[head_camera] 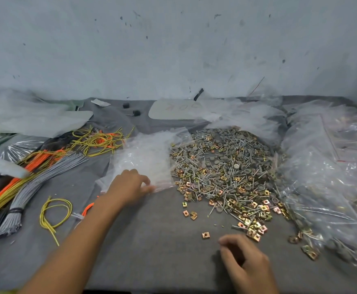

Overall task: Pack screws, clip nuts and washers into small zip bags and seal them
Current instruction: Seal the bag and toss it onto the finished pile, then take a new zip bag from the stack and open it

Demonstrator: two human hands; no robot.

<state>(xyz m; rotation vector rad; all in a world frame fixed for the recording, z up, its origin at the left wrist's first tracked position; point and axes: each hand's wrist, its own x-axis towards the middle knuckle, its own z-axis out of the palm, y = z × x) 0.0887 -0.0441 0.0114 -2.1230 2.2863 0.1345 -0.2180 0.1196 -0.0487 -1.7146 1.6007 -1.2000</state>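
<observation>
A wide heap of mixed hardware (226,166) lies on the grey table: silver screws, brass-coloured clip nuts and grey round washers. Left of it sits a stack of small clear zip bags (145,158). My left hand (128,186) rests on the near edge of that stack, fingers curled down and pinching a bag's edge. My right hand (244,258) hovers low over the table in front of the heap, fingers loosely curled; whether it holds anything is hidden. A single clip nut (205,235) lies just left of its fingertips.
Bundles of grey, orange and yellow wires (35,179) cover the left side, with a yellow wire loop (54,213) nearer me. Clear plastic bags holding filled packets (330,183) pile up on the right. A grey wall (173,49) backs the table.
</observation>
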